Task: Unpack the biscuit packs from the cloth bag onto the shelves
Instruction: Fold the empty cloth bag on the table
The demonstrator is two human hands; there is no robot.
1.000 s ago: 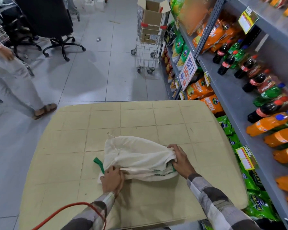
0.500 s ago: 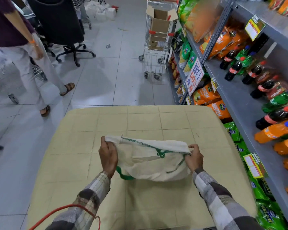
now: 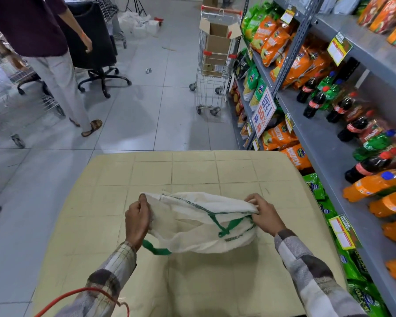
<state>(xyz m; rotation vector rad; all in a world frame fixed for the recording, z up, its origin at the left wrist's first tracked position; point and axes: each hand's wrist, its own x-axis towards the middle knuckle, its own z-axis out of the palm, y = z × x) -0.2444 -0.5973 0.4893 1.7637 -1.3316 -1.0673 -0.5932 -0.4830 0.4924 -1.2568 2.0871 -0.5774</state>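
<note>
Head view. DESK: What sits at lower centre of the frame?

PHOTOGRAPHER: A white cloth bag with green strap handles (image 3: pixel 192 234), over a beige table scored in a tile pattern (image 3: pixel 192 170). Whether it rests on the top or hangs just above, I cannot tell.

DESK: And the hands?

PHOTOGRAPHER: Both are closed on the fabric. The left hand (image 3: pixel 136 219) grips the bag's left rim in a fist, and the right hand (image 3: pixel 264 217) pinches the right rim, so the mouth is stretched wide between them. One green handle (image 3: pixel 157 249) droops below the left wrist. Both sleeves are grey-and-white plaid.

DESK: Any biscuit packs showing?

PHOTOGRAPHER: The bag's inside is too folded to read.

DESK: Right side of the frame?

PHOTOGRAPHER: Grey metal shelves (image 3: pixel 325 143) run along it, carrying dark cola bottles (image 3: pixel 313 104), orange soft-drink bottles (image 3: pixel 375 185), orange snack packets (image 3: pixel 281 138) and green packets (image 3: pixel 316 186). A white "Buy 1 Get 1" sign (image 3: pixel 264 110) hangs off the upright.

DESK: Background?

PHOTOGRAPHER: A wire shopping trolley (image 3: pixel 213 72) holding an open cardboard box (image 3: pixel 217 42) stands at upper centre. At upper left, a person in a dark top (image 3: pixel 44 42) stands beside a black office chair (image 3: pixel 94 42). A red cable (image 3: pixel 78 294) loops across the lower left.
</note>
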